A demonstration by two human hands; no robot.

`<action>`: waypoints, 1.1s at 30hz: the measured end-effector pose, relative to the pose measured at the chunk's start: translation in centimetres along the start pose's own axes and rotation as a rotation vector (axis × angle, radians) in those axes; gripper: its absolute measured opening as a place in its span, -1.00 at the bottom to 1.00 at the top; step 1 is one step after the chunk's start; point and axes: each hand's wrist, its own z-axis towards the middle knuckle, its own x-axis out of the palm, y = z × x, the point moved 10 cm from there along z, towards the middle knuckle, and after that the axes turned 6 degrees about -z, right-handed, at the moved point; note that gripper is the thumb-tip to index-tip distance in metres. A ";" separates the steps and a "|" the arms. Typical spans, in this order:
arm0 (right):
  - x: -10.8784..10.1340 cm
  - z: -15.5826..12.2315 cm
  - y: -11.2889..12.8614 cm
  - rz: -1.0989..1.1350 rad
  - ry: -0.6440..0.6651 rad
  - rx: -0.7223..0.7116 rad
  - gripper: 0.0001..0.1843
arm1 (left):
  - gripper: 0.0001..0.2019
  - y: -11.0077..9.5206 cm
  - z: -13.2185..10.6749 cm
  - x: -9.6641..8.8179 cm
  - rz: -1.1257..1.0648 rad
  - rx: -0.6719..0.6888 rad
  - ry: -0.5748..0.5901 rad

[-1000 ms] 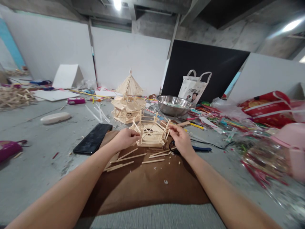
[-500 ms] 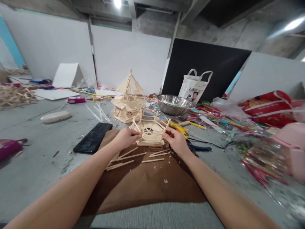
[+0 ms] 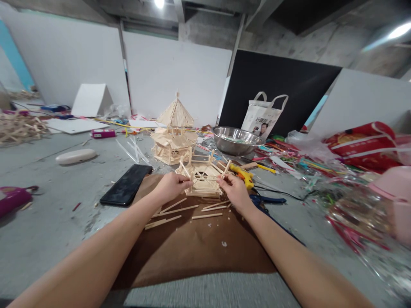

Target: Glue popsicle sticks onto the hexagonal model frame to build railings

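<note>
My left hand [image 3: 171, 187] is closed in a pinch at the left front of a small hexagonal wooden-stick frame [image 3: 202, 193]. My right hand [image 3: 236, 193] pinches at the right front of the same frame. A thin wooden stick [image 3: 205, 181] runs level between both sets of fingertips, across the frame's front side; its ends are hidden by the fingers. Posts stand up around the frame's slatted floor, some of them leaning outward. Several loose wooden sticks [image 3: 175, 210] lie on the brown sheet [image 3: 205, 248] below my hands.
Behind the frame stands a pagoda model [image 3: 175, 141] of sticks. A black phone [image 3: 126, 185] lies left. To the right are a yellow glue gun [image 3: 244, 175], blue-handled pliers [image 3: 269, 199], a metal bowl [image 3: 237, 141] and plastic scraps [image 3: 308, 167]. A pink container [image 3: 393, 201] stands far right.
Both hands have drawn slightly closer together at the frame's front, still pinching the stick. The view has shifted a little, and more of the pliers shows beside my right hand.
</note>
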 end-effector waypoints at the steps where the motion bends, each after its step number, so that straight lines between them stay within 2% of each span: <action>1: 0.1 0.0 -0.1 0.011 0.004 0.009 -0.69 | -0.62 0.1 0.0 0.0 -0.004 -0.007 -0.004; 7: 0.3 -0.1 -0.1 0.036 0.017 0.027 -0.71 | -0.66 0.3 0.0 -0.1 -0.010 -0.037 -0.041; 18: 0.2 -0.1 0.3 -0.016 0.020 0.009 -0.72 | -0.65 0.1 -0.1 -0.1 -0.006 -0.024 -0.036; 21: 0.2 -0.1 0.1 0.041 0.026 0.027 -0.71 | -0.66 0.1 -0.1 -0.1 0.000 -0.037 -0.037; 27: 0.2 -0.2 0.3 0.360 0.091 0.095 -0.63 | -0.65 -0.2 -0.2 -0.4 0.020 -0.034 -0.003; 30: -0.7 -0.1 0.1 0.383 0.039 0.097 -0.66 | -0.64 -0.4 -0.3 -1.3 0.037 -0.044 -0.037; 33: -1.1 0.0 -0.3 0.313 -0.001 0.074 -0.68 | -0.67 -0.5 -0.4 -2.1 0.102 -0.062 -0.090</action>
